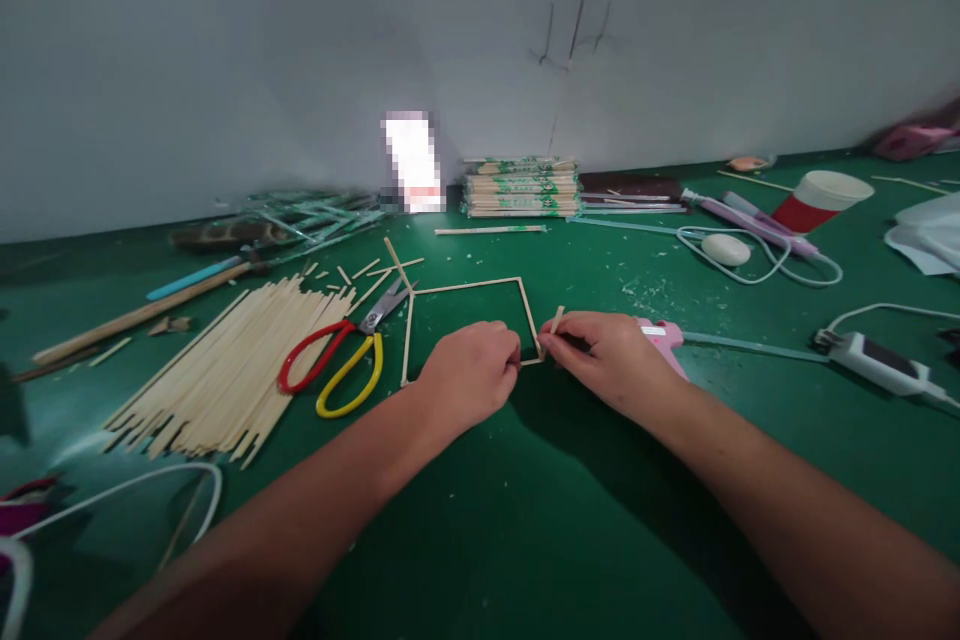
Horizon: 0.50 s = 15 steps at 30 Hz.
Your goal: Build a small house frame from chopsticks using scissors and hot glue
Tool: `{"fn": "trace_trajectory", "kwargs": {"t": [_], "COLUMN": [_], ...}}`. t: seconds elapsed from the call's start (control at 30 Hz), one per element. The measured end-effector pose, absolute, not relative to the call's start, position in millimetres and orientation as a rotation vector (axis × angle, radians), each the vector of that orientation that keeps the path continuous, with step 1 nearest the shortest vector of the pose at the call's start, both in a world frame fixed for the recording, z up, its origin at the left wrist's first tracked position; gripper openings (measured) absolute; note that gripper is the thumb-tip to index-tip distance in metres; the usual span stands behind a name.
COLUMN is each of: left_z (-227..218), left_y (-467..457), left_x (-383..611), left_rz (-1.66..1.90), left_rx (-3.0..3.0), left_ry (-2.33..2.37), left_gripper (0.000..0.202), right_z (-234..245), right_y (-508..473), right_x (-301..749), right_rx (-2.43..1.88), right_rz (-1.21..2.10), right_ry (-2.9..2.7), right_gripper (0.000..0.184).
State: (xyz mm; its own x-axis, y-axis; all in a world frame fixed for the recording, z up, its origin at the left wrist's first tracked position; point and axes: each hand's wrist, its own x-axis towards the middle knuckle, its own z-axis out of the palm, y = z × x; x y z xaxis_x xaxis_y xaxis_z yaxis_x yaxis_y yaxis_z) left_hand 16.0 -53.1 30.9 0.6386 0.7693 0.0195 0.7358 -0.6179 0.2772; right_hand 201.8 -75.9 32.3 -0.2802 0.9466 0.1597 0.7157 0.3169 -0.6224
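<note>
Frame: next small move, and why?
I'd probably steady the short stick at the frame's near right corner: the right hand pinches it there, the left hand covers part of the near side, and another stick juts from the far left corner.

No text can be read for certain. Green marks print the clear wrappers of the stacked sticks (521,192) at the far side of the bench (480,510), and the single wrapped stick (491,230) before them, too small to decipher. The bright screen (414,160) left of the stack is pixelated over.
</note>
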Motion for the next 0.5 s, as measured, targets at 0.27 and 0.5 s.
{"fn": "trace_trajectory", "kwargs": {"t": [0.27, 0.5], "left_z": [31.1, 28.4], "left_y": [-50.0, -50.7], "left_x": [16.8, 16.7], "left_rz": [0.184, 0.209], "left_rx": [2.628, 2.64], "left_ry": [1.196, 1.188], "left_gripper": [0.014, 0.013], "right_z": [29.8, 29.1], "right_y": [-74.3, -74.5], "right_x": [204.9, 204.9], "right_rx": [-1.427, -1.448], "right_rz": [0.676, 0.662], "right_ry": [-2.085, -2.089], "right_gripper": [0.027, 0.029]}}
